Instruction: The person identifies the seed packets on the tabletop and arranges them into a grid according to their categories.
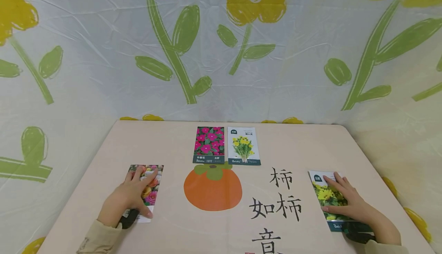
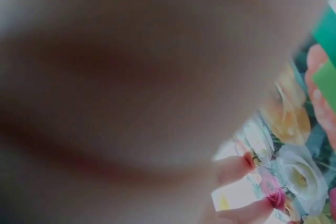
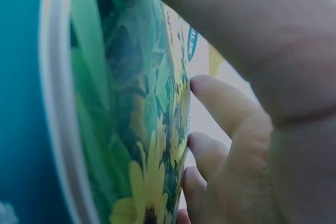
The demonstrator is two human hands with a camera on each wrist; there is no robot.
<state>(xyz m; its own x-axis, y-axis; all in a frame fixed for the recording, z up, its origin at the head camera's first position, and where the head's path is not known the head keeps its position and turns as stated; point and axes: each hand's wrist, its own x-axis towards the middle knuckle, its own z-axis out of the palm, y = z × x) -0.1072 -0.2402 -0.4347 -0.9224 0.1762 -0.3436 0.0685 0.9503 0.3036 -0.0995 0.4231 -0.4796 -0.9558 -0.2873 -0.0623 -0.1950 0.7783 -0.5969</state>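
My left hand (image 1: 126, 195) rests with spread fingers on a seed packet (image 1: 150, 197) printed with mixed pink, orange and white blooms, at the left of the table. Its palm and wrist cover part of the packet, and the palm blurs most of the left wrist view, where printed flowers (image 2: 302, 177) show beside the fingertips. On the right side, my right hand (image 1: 352, 204) lies across a seed packet (image 1: 325, 194) with yellow flowers and a dark green bottom band. Up close in the right wrist view, the fingertips touch the face of this packet (image 3: 126, 114).
Two more seed packets lie side by side at the back: one with magenta flowers (image 1: 209, 142), one white with a yellow bunch (image 1: 243, 146). The pale tabletop (image 1: 207, 231) bears a printed persimmon (image 1: 213, 188) and black characters. A flower-patterned curtain (image 1: 276, 93) stands behind.
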